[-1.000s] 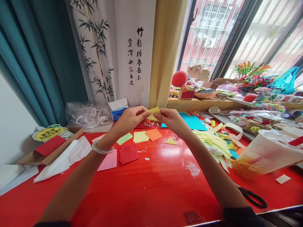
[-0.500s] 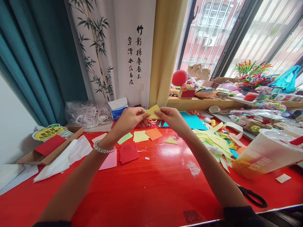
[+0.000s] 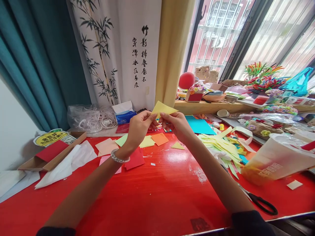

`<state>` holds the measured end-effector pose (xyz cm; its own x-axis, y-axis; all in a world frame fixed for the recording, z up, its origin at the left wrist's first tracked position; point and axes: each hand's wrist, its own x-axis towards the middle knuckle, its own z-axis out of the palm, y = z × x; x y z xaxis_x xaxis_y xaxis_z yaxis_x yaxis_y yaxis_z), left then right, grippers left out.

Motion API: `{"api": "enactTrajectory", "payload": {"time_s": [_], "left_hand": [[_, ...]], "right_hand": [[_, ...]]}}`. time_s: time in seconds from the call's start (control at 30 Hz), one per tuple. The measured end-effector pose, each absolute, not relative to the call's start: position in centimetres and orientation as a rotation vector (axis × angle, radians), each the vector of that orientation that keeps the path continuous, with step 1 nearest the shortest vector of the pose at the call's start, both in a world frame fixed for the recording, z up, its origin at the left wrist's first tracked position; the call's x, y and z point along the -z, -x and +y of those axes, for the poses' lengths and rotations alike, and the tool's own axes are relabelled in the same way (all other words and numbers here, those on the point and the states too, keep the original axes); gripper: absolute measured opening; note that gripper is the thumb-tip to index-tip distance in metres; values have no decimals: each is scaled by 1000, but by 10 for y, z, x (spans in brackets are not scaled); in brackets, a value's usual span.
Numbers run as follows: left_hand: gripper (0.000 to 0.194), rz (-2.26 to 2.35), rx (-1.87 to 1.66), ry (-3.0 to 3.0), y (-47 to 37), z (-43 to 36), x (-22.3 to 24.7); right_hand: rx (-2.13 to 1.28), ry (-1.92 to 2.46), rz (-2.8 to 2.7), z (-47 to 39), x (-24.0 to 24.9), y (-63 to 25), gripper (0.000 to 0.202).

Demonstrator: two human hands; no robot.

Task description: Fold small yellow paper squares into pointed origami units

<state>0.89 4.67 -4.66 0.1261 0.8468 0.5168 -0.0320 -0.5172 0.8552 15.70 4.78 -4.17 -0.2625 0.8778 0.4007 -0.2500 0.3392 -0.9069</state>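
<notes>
A folded piece of yellow paper (image 3: 162, 108) is held up above the far part of the red table (image 3: 147, 196). My left hand (image 3: 142, 124) pinches its left lower edge between thumb and fingers. At the lower edge on the right, my right hand (image 3: 173, 122) pinches it too, the two thumbs close together. Below the hands lie yellow squares (image 3: 147, 141), an orange square (image 3: 160, 139) and a small folded yellow triangle (image 3: 177, 145). Red squares (image 3: 135, 159), pink paper (image 3: 104, 159) and peach paper (image 3: 106, 146) lie by my left wrist; that wrist partly covers them.
Black-handled scissors (image 3: 264, 204) lie beside my right forearm. A large plastic cup (image 3: 273, 160) stands at the right, near a heap of paper strips (image 3: 221, 146). Blue paper (image 3: 200, 125) lies behind. At left are a cardboard tray (image 3: 46, 165), white tissue (image 3: 71, 160) and a tissue pack (image 3: 124, 116).
The yellow paper has been turned, its point now facing up and its long side out to the right. Both hands have drawn closer together, the left moving rightward and uncovering the peach paper.
</notes>
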Motion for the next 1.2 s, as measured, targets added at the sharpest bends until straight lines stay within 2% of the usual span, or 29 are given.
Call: {"api": "enactTrajectory", "payload": {"time_s": [0.5, 0.8, 1.03, 1.2], "left_hand": [[25, 886, -1407, -1702, 3, 53, 41], [13, 907, -1113, -1645, 5, 57, 39], [22, 969, -1094, -1765, 15, 59, 36], [21, 990, -1061, -1774, 20, 58, 30]], "right_hand": [[-1164, 761, -1404, 53, 40, -171, 30], [-1204, 802, -1494, 59, 40, -182, 34], [-1053, 902, -1475, 57, 35, -187, 23], [-754, 1015, -1620, 56, 35, -186, 27]]}}
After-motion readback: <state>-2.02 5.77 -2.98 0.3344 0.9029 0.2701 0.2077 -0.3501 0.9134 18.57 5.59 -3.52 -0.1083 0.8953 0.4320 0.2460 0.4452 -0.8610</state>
